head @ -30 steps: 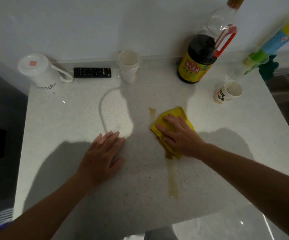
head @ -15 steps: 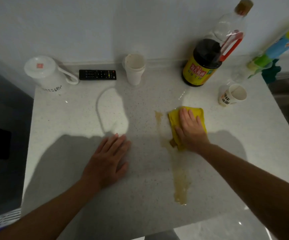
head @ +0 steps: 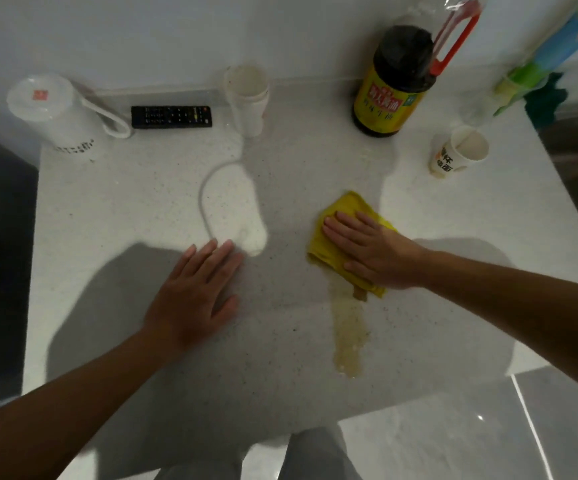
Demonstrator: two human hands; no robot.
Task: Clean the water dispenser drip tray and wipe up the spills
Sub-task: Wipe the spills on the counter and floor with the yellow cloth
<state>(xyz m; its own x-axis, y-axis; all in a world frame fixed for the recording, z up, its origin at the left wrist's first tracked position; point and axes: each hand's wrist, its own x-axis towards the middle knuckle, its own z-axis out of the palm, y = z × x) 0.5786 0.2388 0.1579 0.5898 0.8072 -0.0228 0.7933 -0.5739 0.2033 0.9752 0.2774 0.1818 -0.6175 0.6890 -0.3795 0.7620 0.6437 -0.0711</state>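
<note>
The right hand lies flat, fingers spread, pressed down on a yellow cloth on the counter. The cloth shows past the fingertips and on the thumb side, and a corner pokes out below the palm. From that corner a brownish spill runs toward the person along the counter. The left hand rests flat and open on the counter, well apart from the cloth, holding nothing.

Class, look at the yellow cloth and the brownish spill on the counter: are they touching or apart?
Touching. The head view shows the yellow cloth, pressed flat under the right hand, with its near edge overlapping the top of the brownish spill.
</note>
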